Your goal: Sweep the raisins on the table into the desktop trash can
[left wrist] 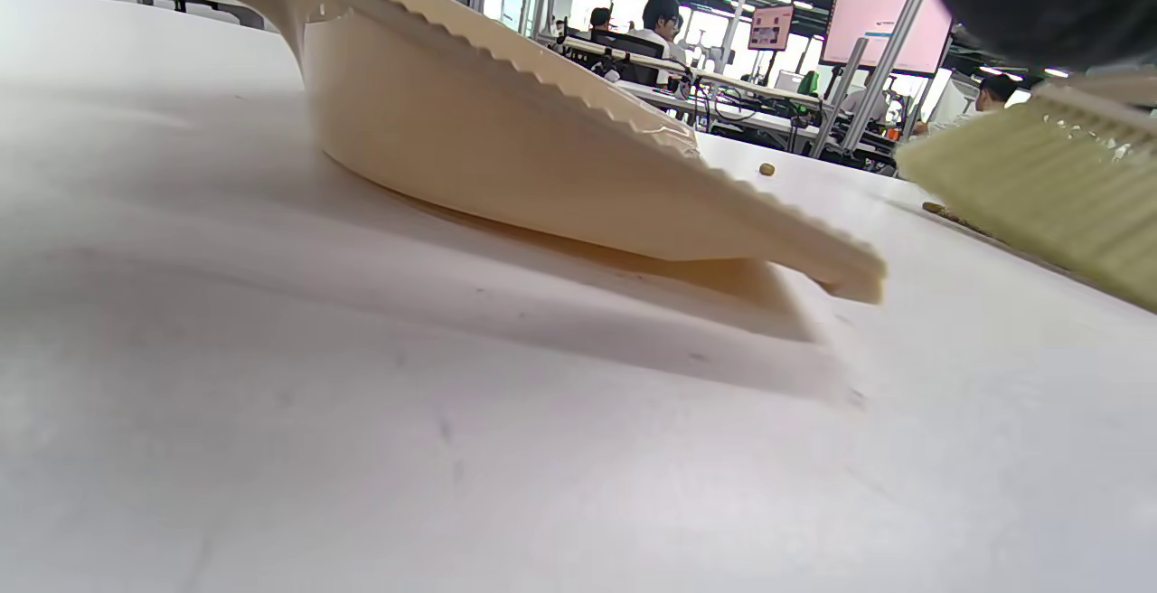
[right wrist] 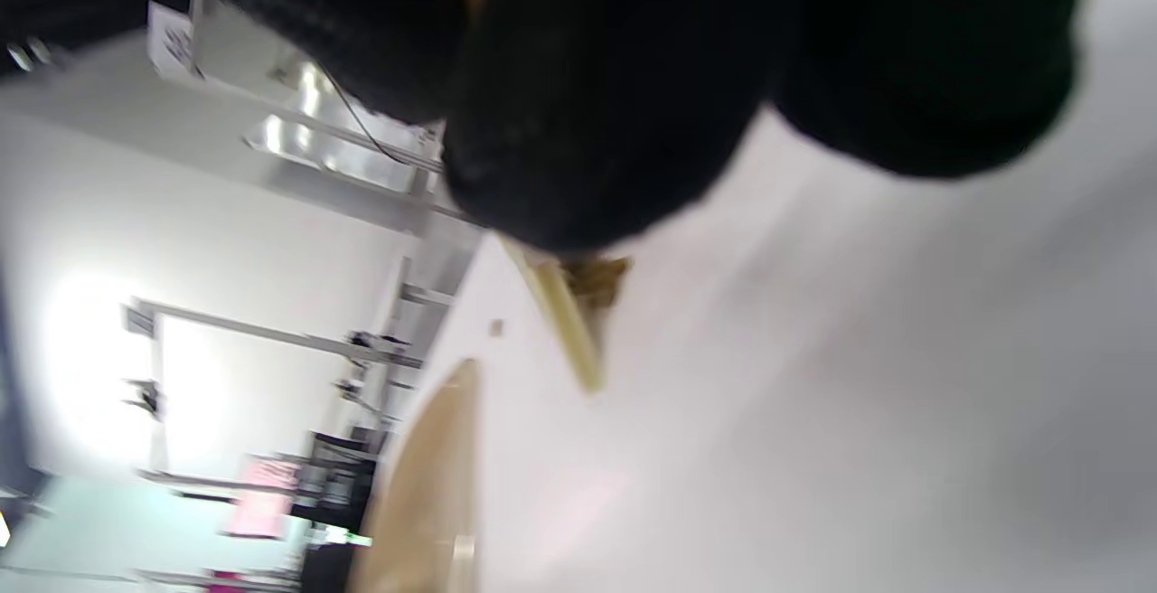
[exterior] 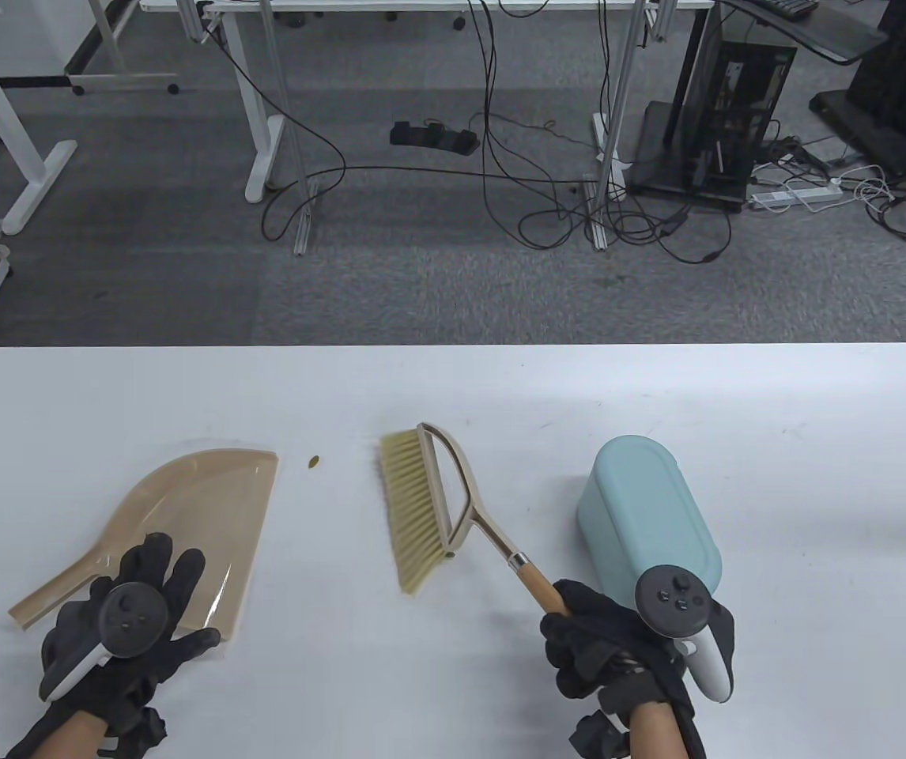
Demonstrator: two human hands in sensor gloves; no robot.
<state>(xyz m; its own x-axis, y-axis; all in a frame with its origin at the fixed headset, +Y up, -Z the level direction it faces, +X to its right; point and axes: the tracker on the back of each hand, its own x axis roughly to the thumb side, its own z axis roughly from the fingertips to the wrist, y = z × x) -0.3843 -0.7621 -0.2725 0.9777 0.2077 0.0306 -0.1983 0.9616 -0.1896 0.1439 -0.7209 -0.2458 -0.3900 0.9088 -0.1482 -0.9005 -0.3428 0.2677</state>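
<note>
One raisin [exterior: 313,463] sits on the tabletop [exterior: 817,443] between the dustpan [exterior: 208,506] lip and the brush [exterior: 413,510] bristles, maybe another under the bristles. Right hand [exterior: 619,648] grips the brush handle; left hand [exterior: 133,624] rests spread on the dustpan. The trash can [exterior: 647,514] lies right of the brush, clear of the path.

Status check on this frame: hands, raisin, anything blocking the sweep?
Left hand rests on dustpan, fingers spread. Right hand grips brush handle. One raisin loose between pan lip and bristles. Path clear; trash can right of the brush.
</note>
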